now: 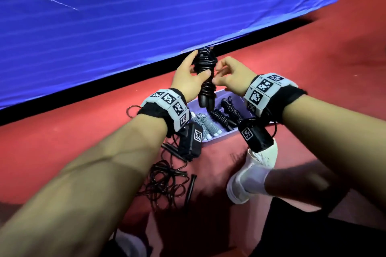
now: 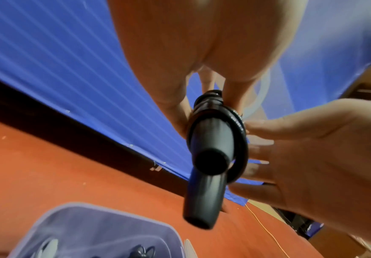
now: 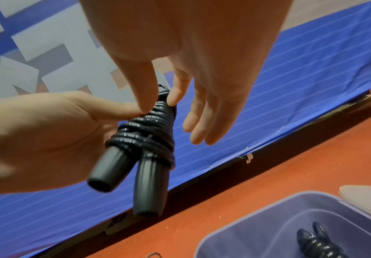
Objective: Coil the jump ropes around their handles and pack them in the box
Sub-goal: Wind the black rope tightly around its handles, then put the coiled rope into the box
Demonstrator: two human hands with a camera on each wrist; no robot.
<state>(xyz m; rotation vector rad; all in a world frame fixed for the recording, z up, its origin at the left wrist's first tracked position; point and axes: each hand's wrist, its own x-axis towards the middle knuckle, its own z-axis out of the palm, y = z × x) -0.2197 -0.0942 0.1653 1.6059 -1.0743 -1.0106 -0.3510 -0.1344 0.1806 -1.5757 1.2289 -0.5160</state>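
Note:
A black jump rope (image 1: 205,75) is coiled around its two handles and held upright above the lavender box (image 1: 217,139). My left hand (image 1: 196,69) grips the coil from the left, thumb across the front. My right hand (image 1: 218,74) pinches the cord near the top with thumb and forefinger (image 3: 159,104), its other fingers straight. Both handle ends (image 3: 123,171) stick out below the coil (image 2: 211,151). In the box lie a coiled black rope (image 1: 227,115) and a coiled grey-white one (image 1: 205,126). A loose black rope (image 1: 165,179) lies tangled on the red floor beneath my left forearm.
A blue mat (image 1: 146,16) with a black edge runs behind the box. A white shoe (image 1: 250,175) sits right of the loose rope. A metal ring (image 1: 133,110) lies left of the box. A pale lid (image 3: 369,200) lies beyond the box rim (image 3: 308,193).

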